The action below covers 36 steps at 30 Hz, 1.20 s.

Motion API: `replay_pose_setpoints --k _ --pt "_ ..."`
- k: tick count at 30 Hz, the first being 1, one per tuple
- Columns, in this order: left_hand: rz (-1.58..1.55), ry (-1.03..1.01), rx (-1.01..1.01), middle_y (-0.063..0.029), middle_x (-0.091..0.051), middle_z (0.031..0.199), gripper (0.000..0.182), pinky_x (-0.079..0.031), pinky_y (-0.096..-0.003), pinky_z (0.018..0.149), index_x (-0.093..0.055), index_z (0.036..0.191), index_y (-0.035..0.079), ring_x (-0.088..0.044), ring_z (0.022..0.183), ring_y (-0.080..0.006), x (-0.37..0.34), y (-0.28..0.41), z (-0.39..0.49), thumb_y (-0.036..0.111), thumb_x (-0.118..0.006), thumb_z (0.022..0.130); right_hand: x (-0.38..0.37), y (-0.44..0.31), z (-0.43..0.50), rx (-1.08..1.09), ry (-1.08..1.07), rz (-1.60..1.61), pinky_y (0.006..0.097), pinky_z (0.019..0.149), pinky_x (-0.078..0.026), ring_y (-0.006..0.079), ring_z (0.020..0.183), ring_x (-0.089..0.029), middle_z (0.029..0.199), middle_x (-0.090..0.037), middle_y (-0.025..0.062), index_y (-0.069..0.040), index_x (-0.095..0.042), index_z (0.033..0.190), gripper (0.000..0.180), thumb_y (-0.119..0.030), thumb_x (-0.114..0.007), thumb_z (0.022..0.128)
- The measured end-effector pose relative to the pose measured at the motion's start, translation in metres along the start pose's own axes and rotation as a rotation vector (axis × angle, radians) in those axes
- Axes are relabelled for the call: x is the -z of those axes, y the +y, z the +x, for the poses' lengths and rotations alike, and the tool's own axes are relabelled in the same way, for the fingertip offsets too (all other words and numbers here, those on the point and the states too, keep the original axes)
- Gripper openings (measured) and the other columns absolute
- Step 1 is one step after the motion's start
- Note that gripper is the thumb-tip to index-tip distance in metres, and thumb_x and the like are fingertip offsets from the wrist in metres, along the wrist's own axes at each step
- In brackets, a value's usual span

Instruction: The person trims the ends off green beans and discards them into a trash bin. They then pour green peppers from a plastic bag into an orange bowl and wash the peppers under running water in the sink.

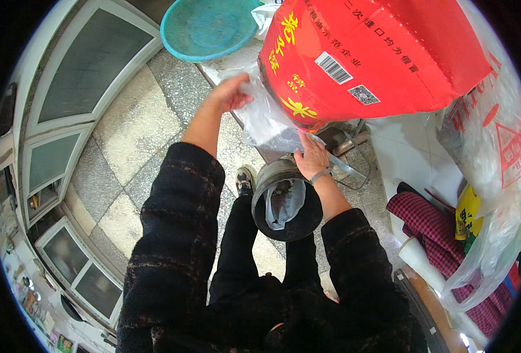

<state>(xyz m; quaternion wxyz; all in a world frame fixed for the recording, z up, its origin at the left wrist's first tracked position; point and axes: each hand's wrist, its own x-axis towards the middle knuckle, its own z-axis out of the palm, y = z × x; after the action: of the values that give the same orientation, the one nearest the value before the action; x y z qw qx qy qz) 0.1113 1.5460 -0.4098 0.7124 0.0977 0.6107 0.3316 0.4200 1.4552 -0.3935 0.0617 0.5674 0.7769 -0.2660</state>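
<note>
A crumpled sheet or bag of clear plastic lies along the near edge of a low surface, under a big red sack with yellow and black writing. My left hand, slightly blurred, is at the plastic's left side with its fingers curled; whether it pinches the film is unclear. At the plastic's lower right edge is my right hand, thumb apart, fingertips close to the sack's bottom. A watch or bracelet circles that wrist. Below it, between my legs, stands a dark round bucket with a pale plastic liner and dark contents inside.
A teal plastic basin sits beyond my left hand. A metal-tube frame stands right of the bucket. Further right are a large printed plastic bag and a checked cloth roll. White-framed glass panels line the left.
</note>
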Motion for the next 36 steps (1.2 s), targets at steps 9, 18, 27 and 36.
replay_pose_setpoints --k 9,18,27,36 --pt "1.563 0.399 -0.166 -0.0160 -0.067 0.108 0.045 -0.055 -0.0390 0.080 -0.067 0.103 -0.001 -0.067 0.096 -0.0290 -0.023 0.052 0.041 0.034 -0.074 0.075 -0.029 0.020 -0.003 -0.030 0.214 0.412 0.0420 0.100 -0.040 0.0327 0.122 -0.048 0.135 -0.050 0.0133 -0.011 -0.047 0.134 0.052 -0.011 -0.055 0.083" --pt "-0.020 0.185 -0.466 -0.0122 -0.067 0.083 0.015 -0.057 -0.0322 0.064 -0.062 0.089 -0.005 -0.067 0.070 -0.0199 -0.019 0.057 0.096 0.009 -0.064 0.082 -0.032 0.045 0.006 0.030 0.304 0.365 0.0408 0.104 -0.038 0.0291 0.118 -0.053 0.125 -0.058 0.0153 -0.011 -0.058 0.123 0.041 -0.005 -0.052 0.083" --pt "-0.154 -0.045 -0.448 -0.0094 -0.066 0.098 0.027 -0.052 -0.0304 0.079 -0.063 0.103 -0.002 -0.063 0.091 -0.0169 -0.018 0.040 0.087 0.022 -0.059 0.091 -0.015 0.104 0.041 -0.205 0.318 0.831 0.0272 0.081 -0.049 0.0212 0.092 -0.068 0.097 -0.068 0.0120 0.001 -0.065 0.107 0.023 -0.008 -0.054 0.090" --pt "0.252 0.545 -0.683 -0.0074 -0.066 0.107 0.039 -0.044 -0.0284 0.082 -0.065 0.113 0.003 -0.059 0.094 -0.0159 0.005 0.031 -0.002 0.035 -0.060 0.090 0.053 0.075 -0.050 -0.346 0.420 1.369 0.0325 0.080 -0.054 0.0249 0.090 -0.067 0.109 -0.062 0.0164 0.004 -0.057 0.115 0.026 -0.010 -0.046 0.097"
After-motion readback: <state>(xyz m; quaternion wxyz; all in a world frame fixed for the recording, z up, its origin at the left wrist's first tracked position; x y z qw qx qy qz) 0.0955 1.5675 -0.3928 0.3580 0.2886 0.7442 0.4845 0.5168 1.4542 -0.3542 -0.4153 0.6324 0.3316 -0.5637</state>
